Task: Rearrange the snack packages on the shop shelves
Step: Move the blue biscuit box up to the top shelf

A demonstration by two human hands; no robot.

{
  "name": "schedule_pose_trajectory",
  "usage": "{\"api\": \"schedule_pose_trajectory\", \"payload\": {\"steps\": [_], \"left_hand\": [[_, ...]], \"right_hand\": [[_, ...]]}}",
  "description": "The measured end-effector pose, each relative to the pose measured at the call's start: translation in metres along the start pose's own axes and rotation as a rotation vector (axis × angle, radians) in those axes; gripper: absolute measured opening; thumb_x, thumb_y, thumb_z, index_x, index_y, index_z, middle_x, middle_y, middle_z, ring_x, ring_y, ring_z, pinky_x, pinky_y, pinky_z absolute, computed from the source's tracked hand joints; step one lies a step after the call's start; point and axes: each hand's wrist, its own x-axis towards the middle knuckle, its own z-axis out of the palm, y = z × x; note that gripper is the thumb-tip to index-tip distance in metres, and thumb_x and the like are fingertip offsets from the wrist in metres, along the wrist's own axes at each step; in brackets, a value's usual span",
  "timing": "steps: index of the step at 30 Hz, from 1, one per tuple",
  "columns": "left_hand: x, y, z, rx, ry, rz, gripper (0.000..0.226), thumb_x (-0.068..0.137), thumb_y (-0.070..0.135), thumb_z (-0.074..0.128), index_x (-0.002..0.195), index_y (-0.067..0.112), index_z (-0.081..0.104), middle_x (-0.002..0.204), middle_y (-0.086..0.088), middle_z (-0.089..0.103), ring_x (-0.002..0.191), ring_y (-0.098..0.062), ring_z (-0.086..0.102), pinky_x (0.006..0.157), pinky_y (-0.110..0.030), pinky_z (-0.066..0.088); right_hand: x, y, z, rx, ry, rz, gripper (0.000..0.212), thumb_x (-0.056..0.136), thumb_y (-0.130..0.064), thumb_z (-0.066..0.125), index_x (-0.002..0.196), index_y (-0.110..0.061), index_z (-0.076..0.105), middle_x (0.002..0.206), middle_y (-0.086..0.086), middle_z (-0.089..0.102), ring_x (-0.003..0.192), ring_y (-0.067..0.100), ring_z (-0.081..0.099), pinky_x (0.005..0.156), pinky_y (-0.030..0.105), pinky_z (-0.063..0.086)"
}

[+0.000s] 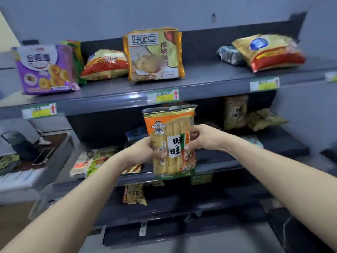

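Both bare arms reached out in front of the person, and between them stood an upright orange-and-green plastic pack of pale rice crackers, held in the air in front of the middle shelf and resting on nothing. The left hand was wrapped round its lower left edge, fingers pressed into the film; the right hand clasped the right edge, thumb on the front. So one pack was in transit, not yet placed.

Behind it, the middle shelf looked untidy: a green-and-white packet lay flat at the left, and two dull olive bags sat at the back right, one upright, one slumped. Others there were too blurred to count. Below, I made out one brown packet.

Farthest off, the top shelf held six packs that I could tell apart: a purple ring-snack bag with a green one tucked behind it, two yellow-and-red pillow bags, a tall gold-edged biscuit pack and a small blue-grey bundle. Most lay askew, so I judged much of the straightening was left.
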Motion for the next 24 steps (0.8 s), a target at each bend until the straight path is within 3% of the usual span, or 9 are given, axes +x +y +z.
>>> {"api": "schedule_pose_trajectory", "payload": {"steps": [3, 6, 12, 15, 17, 21, 22, 24], "left_hand": [[0.046, 0.032, 0.073, 0.050, -0.093, 0.014, 0.016, 0.087, 0.009, 0.065, 0.096, 0.021, 0.056, 0.095, 0.005, 0.068, 0.090, -0.012, 0.064, 0.082, -0.028, 0.051], [0.086, 0.069, 0.139, 0.154, -0.041, 0.046, 0.015, 0.089, 0.017, 0.064, 0.094, 0.018, 0.050, 0.087, 0.010, 0.057, 0.084, -0.010, 0.055, 0.078, -0.026, 0.043], [0.160, 0.120, 0.224, -0.092, 0.059, 0.101, 0.031, 0.084, 0.007, 0.067, 0.113, 0.014, 0.056, 0.104, 0.002, 0.065, 0.088, -0.008, 0.061, 0.088, -0.026, 0.047], [0.191, 0.126, 0.241, -0.138, 0.162, 0.090, 0.030, 0.081, 0.009, 0.071, 0.108, 0.010, 0.059, 0.106, -0.004, 0.066, 0.102, -0.022, 0.063, 0.094, -0.038, 0.051], [0.210, 0.128, 0.245, -0.138, 0.207, 0.090, 0.027, 0.080, 0.010, 0.072, 0.105, 0.009, 0.060, 0.108, -0.010, 0.066, 0.101, -0.023, 0.062, 0.095, -0.043, 0.050], [0.251, 0.129, 0.247, -0.192, 0.255, 0.098, 0.031, 0.079, 0.007, 0.073, 0.108, 0.004, 0.062, 0.103, -0.008, 0.066, 0.096, -0.021, 0.061, 0.095, -0.040, 0.050], [0.262, 0.129, 0.247, -0.215, 0.272, 0.100, 0.031, 0.078, 0.006, 0.073, 0.107, 0.004, 0.063, 0.102, -0.007, 0.066, 0.093, -0.019, 0.061, 0.091, -0.035, 0.052], [0.284, 0.130, 0.245, -0.256, 0.316, 0.102, 0.030, 0.078, 0.002, 0.072, 0.107, 0.002, 0.063, 0.097, -0.009, 0.064, 0.076, -0.014, 0.057, 0.067, -0.018, 0.050]], "right_hand": [[-0.030, 0.056, -0.062, 0.019, 0.083, 0.075, 0.031, 0.078, 0.008, 0.069, 0.100, -0.013, 0.061, 0.089, -0.004, 0.068, 0.086, 0.013, 0.065, 0.075, 0.021, 0.055], [-0.056, 0.103, -0.124, 0.020, 0.185, 0.128, 0.034, 0.078, 0.006, 0.070, 0.098, -0.021, 0.061, 0.099, 0.001, 0.069, 0.097, 0.022, 0.065, 0.088, 0.036, 0.054], [-0.072, 0.159, -0.212, 0.076, 0.421, 0.168, 0.039, 0.080, 0.005, 0.068, 0.115, -0.009, 0.058, 0.114, 0.011, 0.066, 0.103, 0.022, 0.062, 0.093, 0.036, 0.050], [-0.059, 0.177, -0.235, 0.089, 0.475, 0.191, 0.039, 0.079, 0.002, 0.070, 0.114, -0.010, 0.057, 0.115, 0.013, 0.066, 0.106, 0.026, 0.062, 0.097, 0.044, 0.049], [-0.046, 0.186, -0.246, 0.070, 0.502, 0.191, 0.037, 0.080, -0.001, 0.070, 0.113, -0.010, 0.057, 0.114, 0.010, 0.065, 0.105, 0.024, 0.062, 0.095, 0.041, 0.050], [-0.016, 0.197, -0.263, 0.042, 0.550, 0.192, 0.034, 0.084, -0.005, 0.068, 0.115, -0.009, 0.056, 0.111, 0.005, 0.064, 0.103, 0.021, 0.061, 0.092, 0.036, 0.049], [-0.006, 0.200, -0.268, 0.038, 0.559, 0.183, 0.034, 0.084, -0.004, 0.068, 0.116, -0.007, 0.057, 0.113, 0.006, 0.065, 0.104, 0.022, 0.061, 0.093, 0.037, 0.050], [0.013, 0.202, -0.276, 0.001, 0.585, 0.163, 0.037, 0.083, -0.003, 0.068, 0.119, -0.004, 0.057, 0.117, 0.012, 0.065, 0.107, 0.027, 0.061, 0.096, 0.042, 0.049]]}}
